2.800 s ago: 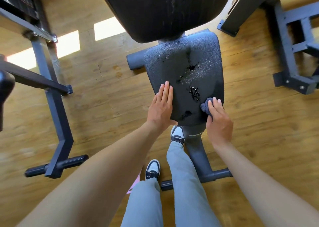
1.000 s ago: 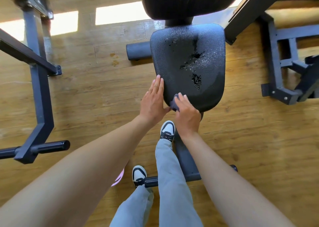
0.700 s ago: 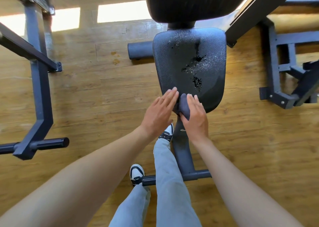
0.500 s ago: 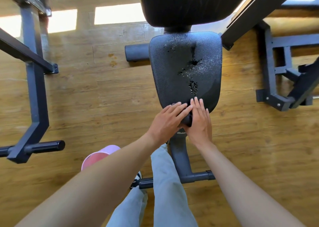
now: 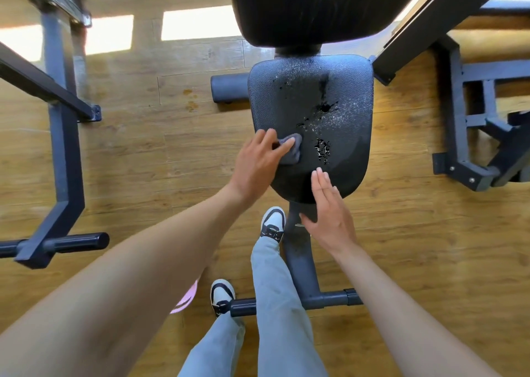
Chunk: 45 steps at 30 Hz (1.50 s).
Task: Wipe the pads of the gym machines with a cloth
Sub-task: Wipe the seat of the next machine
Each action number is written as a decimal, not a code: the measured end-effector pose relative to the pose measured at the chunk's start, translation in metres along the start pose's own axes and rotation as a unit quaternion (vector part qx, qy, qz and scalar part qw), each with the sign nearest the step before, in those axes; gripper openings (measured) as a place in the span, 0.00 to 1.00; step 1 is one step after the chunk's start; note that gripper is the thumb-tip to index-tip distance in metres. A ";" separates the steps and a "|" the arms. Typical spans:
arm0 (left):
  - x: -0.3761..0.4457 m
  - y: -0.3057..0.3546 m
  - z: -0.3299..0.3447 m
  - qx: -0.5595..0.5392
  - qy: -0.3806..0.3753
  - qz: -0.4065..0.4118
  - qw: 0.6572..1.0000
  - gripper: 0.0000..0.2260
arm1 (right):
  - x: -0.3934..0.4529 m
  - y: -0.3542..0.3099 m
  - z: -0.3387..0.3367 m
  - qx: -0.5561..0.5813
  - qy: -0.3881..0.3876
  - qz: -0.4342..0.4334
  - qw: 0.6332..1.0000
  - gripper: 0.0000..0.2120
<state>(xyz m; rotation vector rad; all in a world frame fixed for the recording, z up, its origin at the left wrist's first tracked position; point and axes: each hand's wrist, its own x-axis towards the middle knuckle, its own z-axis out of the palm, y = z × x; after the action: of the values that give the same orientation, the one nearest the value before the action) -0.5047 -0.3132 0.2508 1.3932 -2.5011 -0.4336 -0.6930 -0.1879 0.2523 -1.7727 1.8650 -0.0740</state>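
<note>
A: Which hand had the small dark grey cloth [image 5: 291,150]?

B: The left hand [image 5: 258,163]. Its fingers were bent over the bunched cloth and pressed it onto the left side of the black textured vinyl seat pad [image 5: 341,136], near the pad's left edge.

A: And the right hand [image 5: 329,213]?

B: Held nothing. Fingers straight and together, tips on the near end of the seat pad, palm hanging off over the dark metal seat post [image 5: 299,250].

A: Pad condition?

B: Cracked. A ragged tear patch [image 5: 322,150] sat just right of the cloth, another hole [image 5: 325,108] further up, and pale specks were scattered between and toward the far right corner. The big black backrest pad [image 5: 301,7] beyond looked streaked too.

A: What could go wrong?

B: My guess: the cloth snags on the flaking tear if dragged straight across and lifts more vinyl. The cloth was balled small, so a pass could leave specks behind or just push them off onto the wooden plank floor [image 5: 160,153]. The right hand was only lightly set at the pad's edge, so it could slip off if leaned on. The backrest pad also seemed not yet wiped
</note>
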 end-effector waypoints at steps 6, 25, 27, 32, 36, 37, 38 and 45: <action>-0.019 0.005 0.016 -0.019 -0.080 0.025 0.996 0.25 | 0.008 -0.010 0.010 -0.028 0.003 0.003 1.000 0.44; -0.008 0.005 0.012 -0.021 -0.024 0.029 0.999 0.17 | 0.003 0.025 0.006 -0.027 0.061 0.056 0.996 0.43; -0.034 0.030 0.020 -0.034 -0.033 0.099 0.994 0.18 | 0.003 0.025 0.006 -0.028 0.059 0.054 0.996 0.44; -0.036 0.019 0.020 0.039 -0.098 0.228 0.968 0.18 | 0.003 0.025 0.006 -0.020 0.060 0.060 0.996 0.44; 0.007 -0.018 0.010 0.024 -0.054 0.039 0.997 0.18 | 0.004 0.023 0.009 -0.017 0.063 0.072 0.995 0.42; 0.009 -0.022 0.011 0.018 -0.043 0.009 0.999 0.19 | 0.004 0.022 0.010 -0.016 0.065 0.077 0.995 0.42; 0.008 -0.019 0.014 0.020 -0.040 0.007 0.999 0.20 | 0.004 0.021 0.011 -0.017 0.069 0.081 0.994 0.42; -0.021 0.020 0.011 0.024 -0.164 0.077 0.983 0.31 | 0.005 0.020 0.012 -0.013 0.073 0.079 0.994 0.42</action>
<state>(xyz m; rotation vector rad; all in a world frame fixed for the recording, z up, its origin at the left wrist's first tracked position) -0.5135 -0.2838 0.2470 1.2157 -2.8739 -0.6183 -0.7058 -0.1862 0.2328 -1.6691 2.1130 -0.1231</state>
